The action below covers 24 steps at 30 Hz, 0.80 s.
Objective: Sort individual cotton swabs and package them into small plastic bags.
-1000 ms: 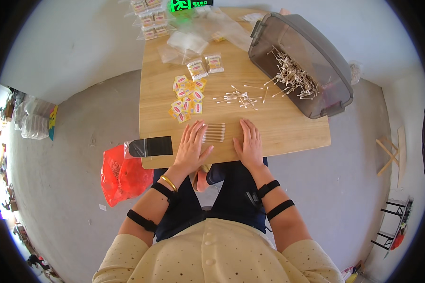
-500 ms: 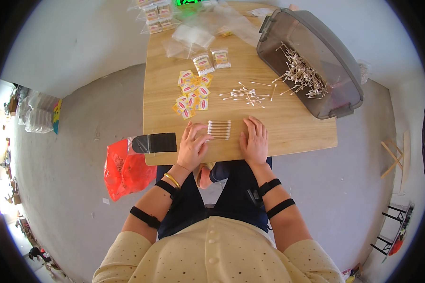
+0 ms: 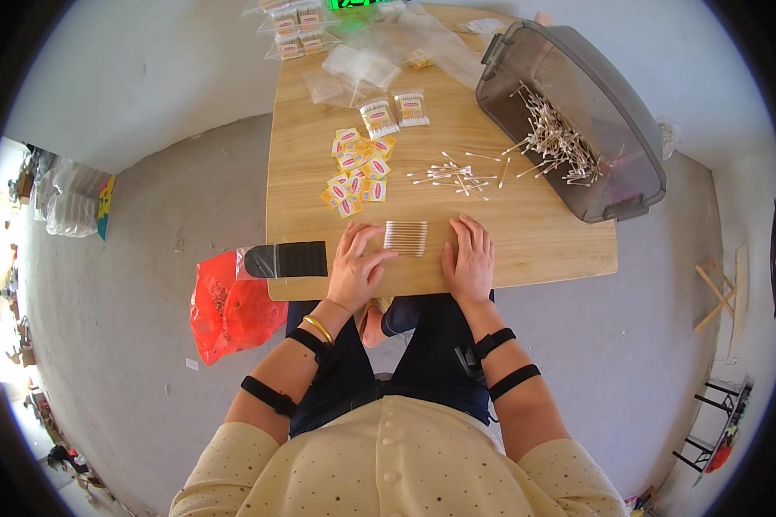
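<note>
A neat row of cotton swabs [image 3: 406,239] lies side by side near the table's front edge. At its left end, my left hand [image 3: 356,265] rests with thumb and index finger apart, their tips at the swab ends. To the right of the row my right hand [image 3: 469,261] lies on the tabletop, fingers stretched out and holding nothing. Beyond the row are a loose scatter of cotton swabs [image 3: 457,177] and a pile of small yellow-and-white cards [image 3: 353,183]. Two filled swab packets [image 3: 412,109] lie behind the cards.
A grey plastic bin [image 3: 616,112] holding many loose swabs leans at the table's back right. Clear plastic bags [image 3: 362,65] and stacked swab packs [image 3: 297,39] occupy the back left. A black strip [image 3: 300,259] lies across the left edge, beside a red plastic bag [image 3: 233,310].
The view has shifted slightly, so the table appears a little farther right. Both hands and the swab row keep nearly the same places relative to each other.
</note>
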Each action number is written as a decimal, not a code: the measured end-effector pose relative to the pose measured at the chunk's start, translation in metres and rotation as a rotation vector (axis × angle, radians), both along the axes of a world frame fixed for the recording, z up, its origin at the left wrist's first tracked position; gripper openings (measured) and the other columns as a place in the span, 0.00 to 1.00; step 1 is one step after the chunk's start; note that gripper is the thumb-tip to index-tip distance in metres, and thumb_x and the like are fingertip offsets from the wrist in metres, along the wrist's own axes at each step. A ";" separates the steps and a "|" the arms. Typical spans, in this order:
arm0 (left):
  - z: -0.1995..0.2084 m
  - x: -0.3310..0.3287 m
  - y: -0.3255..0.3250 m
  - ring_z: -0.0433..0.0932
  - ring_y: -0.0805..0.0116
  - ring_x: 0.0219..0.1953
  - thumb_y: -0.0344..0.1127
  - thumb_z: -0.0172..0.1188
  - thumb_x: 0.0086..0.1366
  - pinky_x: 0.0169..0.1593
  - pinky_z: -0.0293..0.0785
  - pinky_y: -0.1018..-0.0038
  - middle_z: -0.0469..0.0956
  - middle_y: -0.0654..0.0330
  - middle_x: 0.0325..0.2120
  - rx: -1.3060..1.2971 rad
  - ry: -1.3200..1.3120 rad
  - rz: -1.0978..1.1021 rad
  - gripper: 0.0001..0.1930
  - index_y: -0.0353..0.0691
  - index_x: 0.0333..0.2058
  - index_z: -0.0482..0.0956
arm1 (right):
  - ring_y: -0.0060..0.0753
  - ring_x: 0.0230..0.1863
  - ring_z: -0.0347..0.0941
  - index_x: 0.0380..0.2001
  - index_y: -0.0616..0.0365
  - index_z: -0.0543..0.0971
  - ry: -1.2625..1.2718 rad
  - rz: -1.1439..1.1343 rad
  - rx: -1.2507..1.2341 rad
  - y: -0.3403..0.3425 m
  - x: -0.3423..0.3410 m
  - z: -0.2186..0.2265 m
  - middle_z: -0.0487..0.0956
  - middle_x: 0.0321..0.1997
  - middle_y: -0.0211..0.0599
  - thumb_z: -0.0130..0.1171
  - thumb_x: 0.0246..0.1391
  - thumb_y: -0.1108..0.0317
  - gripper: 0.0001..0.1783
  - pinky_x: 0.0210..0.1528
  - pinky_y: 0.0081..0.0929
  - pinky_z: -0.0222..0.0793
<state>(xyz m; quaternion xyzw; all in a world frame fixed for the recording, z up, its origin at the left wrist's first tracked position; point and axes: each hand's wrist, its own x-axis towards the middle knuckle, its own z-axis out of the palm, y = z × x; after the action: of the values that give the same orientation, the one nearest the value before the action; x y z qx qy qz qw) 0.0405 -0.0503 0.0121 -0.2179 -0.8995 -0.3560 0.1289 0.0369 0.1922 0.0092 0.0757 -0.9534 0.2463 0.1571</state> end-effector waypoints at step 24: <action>0.004 0.000 0.000 0.67 0.52 0.66 0.25 0.62 0.51 0.74 0.58 0.49 0.72 0.59 0.61 -0.040 -0.022 0.011 0.20 0.52 0.43 0.87 | 0.59 0.63 0.65 0.56 0.53 0.76 -0.084 0.258 -0.076 -0.007 0.011 0.015 0.69 0.62 0.47 0.63 0.52 0.70 0.26 0.64 0.51 0.63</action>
<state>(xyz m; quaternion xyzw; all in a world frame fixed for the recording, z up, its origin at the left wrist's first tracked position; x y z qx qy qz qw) 0.0410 -0.0498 0.0163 -0.2115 -0.9090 -0.3397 0.1168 0.0478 0.1851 0.0245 0.1814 -0.9314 0.3036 0.0867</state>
